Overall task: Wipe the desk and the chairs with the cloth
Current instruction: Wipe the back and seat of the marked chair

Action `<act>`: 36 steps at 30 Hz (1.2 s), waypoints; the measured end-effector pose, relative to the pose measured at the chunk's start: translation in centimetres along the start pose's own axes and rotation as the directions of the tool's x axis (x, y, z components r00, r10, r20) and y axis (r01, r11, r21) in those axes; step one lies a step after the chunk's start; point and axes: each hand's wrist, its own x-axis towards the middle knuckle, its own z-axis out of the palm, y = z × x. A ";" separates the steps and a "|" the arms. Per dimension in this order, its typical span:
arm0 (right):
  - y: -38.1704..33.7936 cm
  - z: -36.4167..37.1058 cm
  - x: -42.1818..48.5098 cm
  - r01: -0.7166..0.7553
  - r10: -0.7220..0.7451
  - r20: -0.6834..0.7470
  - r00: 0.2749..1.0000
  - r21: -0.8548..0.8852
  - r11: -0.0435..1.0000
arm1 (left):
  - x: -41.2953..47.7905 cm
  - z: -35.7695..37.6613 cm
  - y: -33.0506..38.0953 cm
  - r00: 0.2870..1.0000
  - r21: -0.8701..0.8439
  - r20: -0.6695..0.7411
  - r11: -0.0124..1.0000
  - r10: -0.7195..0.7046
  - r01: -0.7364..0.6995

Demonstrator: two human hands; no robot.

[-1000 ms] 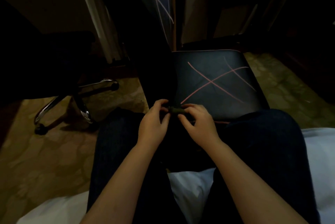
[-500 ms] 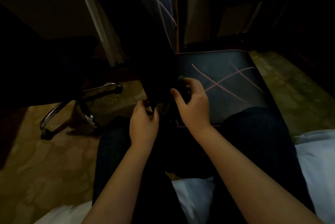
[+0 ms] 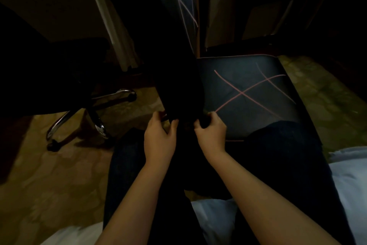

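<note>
Both hands are closed on the cloth (image 3: 183, 118), a dark piece that is hard to tell apart from the shadow around it. The left hand (image 3: 159, 135) pinches its left end and the right hand (image 3: 212, 131) pinches its right end, so each grip is narrow and holds fabric. The cloth is stretched crosswise between them, with its long axis running from 9 to 3 o'clock. It sits just above the person's knees and touches or hangs just over the near edge of the chair seat (image 3: 248, 89); I cannot tell which.

The coming move turns on where the seat is: at about 1 o'clock from the hands, close by. The right hand is nearer and already sits at the seat's near left corner. The seat's pink crossed lines run toward 2 o'clock, and the padded top beyond the hands is open for a stroke.

The right knee (image 3: 278, 145) crowds the seat's near edge. A dark upright mass rises along its left edge toward 12 o'clock. A swivel chair's chrome base (image 3: 95, 113) stands well apart at 9 o'clock on the patterned floor (image 3: 49, 185). The desk cannot be made out in the dark.
</note>
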 end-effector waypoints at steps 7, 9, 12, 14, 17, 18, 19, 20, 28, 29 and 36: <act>-4.7 -2.9 1.4 0.420 -0.425 -0.174 0.888 -0.063 0.905 | 0.1 -0.4 -0.4 1.000 0.019 0.019 1.000 0.016 -0.017; -4.7 -2.8 1.7 0.472 -0.474 -0.191 0.860 -0.054 0.880 | 0.0 -0.5 -0.4 1.000 0.023 0.019 0.999 0.025 -0.025; -3.1 -1.6 0.9 0.333 -0.325 -0.187 0.927 0.012 0.943 | 0.0 -0.5 -0.3 0.999 0.012 0.013 0.999 0.035 -0.035; -2.2 -0.5 0.1 0.252 -0.237 -0.199 0.951 0.053 0.966 | 0.0 -0.6 -0.2 0.999 0.002 0.004 0.999 0.043 -0.043; -1.0 1.1 -0.6 0.102 -0.093 -0.181 0.979 0.037 0.994 | 0.1 -0.6 -0.2 1.000 -0.016 -0.006 1.000 0.024 -0.024; -0.5 1.5 -0.8 0.009 -0.007 -0.109 0.994 0.023 1.000 | 0.1 -0.6 -0.2 1.000 -0.022 -0.008 1.000 0.013 -0.013; 0.2 2.2 -1.2 -0.113 0.113 -0.005 0.994 0.018 0.993 | 0.1 -0.6 -0.3 1.000 -0.029 -0.013 1.000 0.004 -0.005; 0.9 2.7 -1.6 -0.222 0.219 0.096 0.971 0.013 0.975 | 0.1 -0.6 -0.4 1.000 -0.036 -0.015 0.999 0.001 -0.002; -0.9 -0.6 0.4 -0.108 0.108 0.007 0.994 -0.007 0.994 | -0.3 -0.7 -0.9 1.000 -0.031 0.026 0.999 0.009 -0.009; -1.6 -1.4 0.7 -0.046 0.046 -0.008 0.999 0.007 0.999 | -0.2 -0.7 -1.1 0.999 -0.046 0.036 0.999 0.003 -0.002; -3.2 -3.0 1.1 0.246 -0.237 -0.120 0.964 0.061 0.967 | -0.1 -0.8 -1.0 0.999 -0.036 0.014 0.999 0.030 -0.030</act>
